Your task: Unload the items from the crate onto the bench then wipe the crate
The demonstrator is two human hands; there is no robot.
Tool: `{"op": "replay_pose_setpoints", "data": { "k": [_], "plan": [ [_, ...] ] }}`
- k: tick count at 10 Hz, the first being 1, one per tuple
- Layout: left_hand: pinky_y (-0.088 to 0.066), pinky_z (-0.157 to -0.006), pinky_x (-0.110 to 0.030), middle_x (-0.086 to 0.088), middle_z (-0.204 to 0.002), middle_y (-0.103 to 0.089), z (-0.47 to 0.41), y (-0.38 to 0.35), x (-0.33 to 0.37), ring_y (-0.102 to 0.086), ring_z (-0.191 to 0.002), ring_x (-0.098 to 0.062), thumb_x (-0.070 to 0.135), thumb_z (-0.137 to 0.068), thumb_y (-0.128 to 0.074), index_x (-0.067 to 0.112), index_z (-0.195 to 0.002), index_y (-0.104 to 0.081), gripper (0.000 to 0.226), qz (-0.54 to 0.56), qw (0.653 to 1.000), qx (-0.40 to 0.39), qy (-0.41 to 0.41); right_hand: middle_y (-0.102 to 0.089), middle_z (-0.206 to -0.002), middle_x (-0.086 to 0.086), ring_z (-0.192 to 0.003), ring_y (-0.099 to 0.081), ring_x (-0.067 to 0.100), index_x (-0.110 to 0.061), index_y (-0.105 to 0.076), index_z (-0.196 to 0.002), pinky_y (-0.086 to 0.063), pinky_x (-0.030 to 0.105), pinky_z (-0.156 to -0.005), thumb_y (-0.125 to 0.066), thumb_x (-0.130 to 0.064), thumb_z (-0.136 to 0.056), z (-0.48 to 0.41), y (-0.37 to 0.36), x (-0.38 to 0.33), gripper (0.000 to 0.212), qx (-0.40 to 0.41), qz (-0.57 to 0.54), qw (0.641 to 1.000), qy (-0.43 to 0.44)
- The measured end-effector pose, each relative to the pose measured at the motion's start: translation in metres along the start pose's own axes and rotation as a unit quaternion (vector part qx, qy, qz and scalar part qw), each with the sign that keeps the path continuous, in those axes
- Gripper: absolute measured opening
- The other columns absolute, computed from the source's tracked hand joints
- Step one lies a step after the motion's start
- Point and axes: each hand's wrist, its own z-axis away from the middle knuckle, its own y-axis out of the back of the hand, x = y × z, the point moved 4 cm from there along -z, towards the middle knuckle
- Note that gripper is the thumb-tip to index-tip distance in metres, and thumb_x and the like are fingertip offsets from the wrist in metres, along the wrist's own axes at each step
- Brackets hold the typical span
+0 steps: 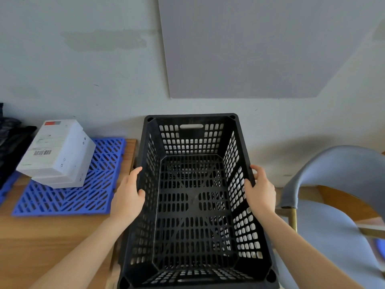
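Observation:
A black perforated plastic crate (193, 207) fills the middle of the view, and nothing lies inside it. My left hand (128, 197) grips its left rim, thumb over the top edge. On the opposite rim, my right hand (259, 191) grips the same way. The crate sits to the right of the wooden bench (52, 232). A stack of white boxes (57, 155) with a barcode label rests on a blue plastic grid mat (68, 197) on the bench.
A grey-blue upholstered chair (333, 205) stands at the right, close to the crate. The wall is right behind the crate. Dark fabric (10, 142) lies at the far left of the bench, beside another blue mat's edge (6, 186).

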Motion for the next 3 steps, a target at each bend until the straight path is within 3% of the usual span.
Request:
{"op": "replay_pose_setpoints", "data": {
  "k": [1, 3],
  "plan": [
    [-0.051, -0.082, -0.030, -0.007, -0.143, -0.048, -0.002, 0.005, 0.001, -0.060, -0.112, -0.021, 0.016, -0.093, -0.063, 0.025, -0.150, -0.031, 0.066, -0.012, 1.000, -0.025, 0.009, -0.063, -0.120, 0.001, -0.085, -0.065, 0.020, -0.026, -0.041, -0.135, -0.057, 0.037, -0.070, -0.054, -0.020, -0.094, 0.000, 0.004, -0.002, 0.044, -0.024, 0.009, 1.000, 0.010],
    [-0.050, -0.087, -0.034, -0.005, -0.141, -0.046, 0.000, 0.034, 0.004, -0.056, -0.116, -0.020, 0.022, -0.096, -0.058, 0.023, -0.146, -0.038, 0.054, -0.008, 1.000, -0.020, -0.008, -0.047, -0.136, 0.006, -0.110, -0.056, 0.025, -0.020, -0.041, -0.139, -0.048, 0.037, -0.084, -0.053, -0.024, -0.094, 0.005, 0.019, -0.026, 0.047, -0.009, 0.056, 0.998, 0.033]
  ]
}}
